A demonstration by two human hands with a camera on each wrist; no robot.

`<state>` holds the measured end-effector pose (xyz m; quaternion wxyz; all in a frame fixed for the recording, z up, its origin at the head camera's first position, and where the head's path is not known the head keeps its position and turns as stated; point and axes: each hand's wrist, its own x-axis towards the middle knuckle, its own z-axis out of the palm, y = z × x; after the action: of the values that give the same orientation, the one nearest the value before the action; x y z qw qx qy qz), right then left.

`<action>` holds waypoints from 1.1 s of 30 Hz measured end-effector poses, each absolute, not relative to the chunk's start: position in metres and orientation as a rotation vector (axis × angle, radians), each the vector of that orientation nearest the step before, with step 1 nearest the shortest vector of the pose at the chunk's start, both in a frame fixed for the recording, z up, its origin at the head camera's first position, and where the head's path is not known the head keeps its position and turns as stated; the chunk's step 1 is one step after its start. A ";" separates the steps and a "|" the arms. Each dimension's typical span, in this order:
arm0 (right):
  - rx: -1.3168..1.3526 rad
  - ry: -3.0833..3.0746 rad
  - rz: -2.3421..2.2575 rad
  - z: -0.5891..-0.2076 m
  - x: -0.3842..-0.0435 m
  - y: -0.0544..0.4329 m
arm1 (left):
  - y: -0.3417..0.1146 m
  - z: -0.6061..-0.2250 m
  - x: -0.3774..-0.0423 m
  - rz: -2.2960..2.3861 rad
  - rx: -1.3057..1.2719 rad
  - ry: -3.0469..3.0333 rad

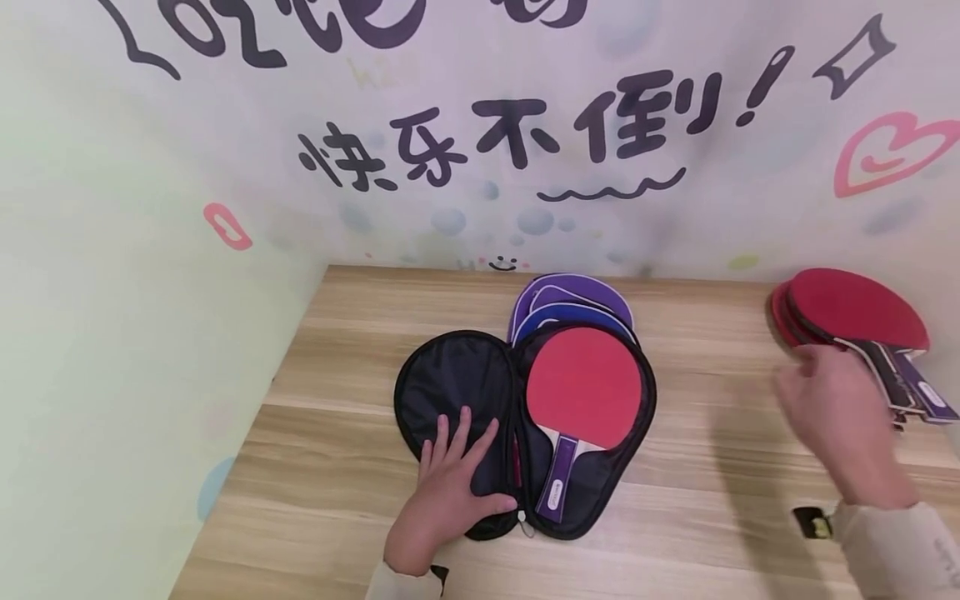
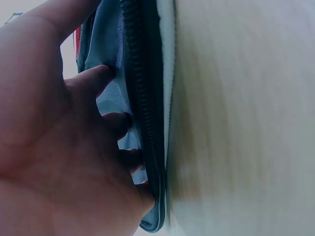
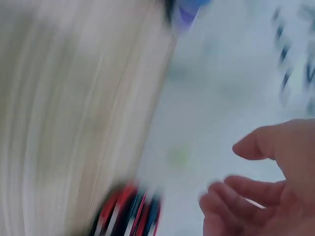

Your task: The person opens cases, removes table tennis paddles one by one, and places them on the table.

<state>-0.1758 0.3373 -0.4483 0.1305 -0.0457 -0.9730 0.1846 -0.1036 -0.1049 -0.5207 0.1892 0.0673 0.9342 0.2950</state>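
Note:
A black zippered paddle case (image 1: 442,367) lies spread open on the table. In its right half rests a table tennis paddle (image 1: 585,387) with a red face and a purple handle. My left hand (image 1: 450,492) rests with spread fingers on the case's left flap; the left wrist view shows the fingertips against the lining inside the zipper edge (image 2: 142,98). At the right, my right hand (image 1: 840,408) is by a stack of red-faced paddles (image 1: 862,308), overlapping their handles in the head view. In the right wrist view its loosely bent fingers (image 3: 241,196) hold nothing.
Purple and blue paddle cases (image 1: 577,292) lie behind the black case, partly covered by it. The wooden table (image 1: 337,367) meets a wall (image 1: 465,242) with printed lettering at the back. Another pale wall (image 1: 135,333) borders the left side.

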 end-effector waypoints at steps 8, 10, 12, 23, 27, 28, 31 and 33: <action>0.380 -2.770 0.749 -0.472 -0.128 0.208 | -0.103 -0.519 -0.105 0.829 0.194 2.640; 0.428 -2.774 0.729 -0.480 -0.119 0.188 | -0.103 -0.520 -0.105 0.836 0.191 2.636; 0.423 -2.816 0.694 -0.489 -0.110 0.170 | -0.103 -0.522 -0.104 0.832 0.188 2.636; 0.274 -3.034 0.418 -0.514 -0.093 0.127 | -0.102 -0.524 -0.101 0.821 0.209 2.639; 0.271 -3.016 0.338 -0.516 -0.093 0.120 | -0.102 -0.523 -0.102 0.801 0.203 2.645; 0.269 -3.005 0.326 -0.516 -0.092 0.120 | -0.102 -0.522 -0.102 0.802 0.202 2.644; 0.257 -2.998 0.332 -0.517 -0.091 0.119 | -0.101 -0.521 -0.103 0.802 0.201 2.646; 0.249 -3.011 0.358 -0.516 -0.090 0.119 | -0.100 -0.520 -0.103 0.803 0.198 2.646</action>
<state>-0.0897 0.1194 -0.5156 0.0495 0.0817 -0.9885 0.1175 -0.1031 -0.1003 -0.5201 0.1835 0.0701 0.9382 0.2848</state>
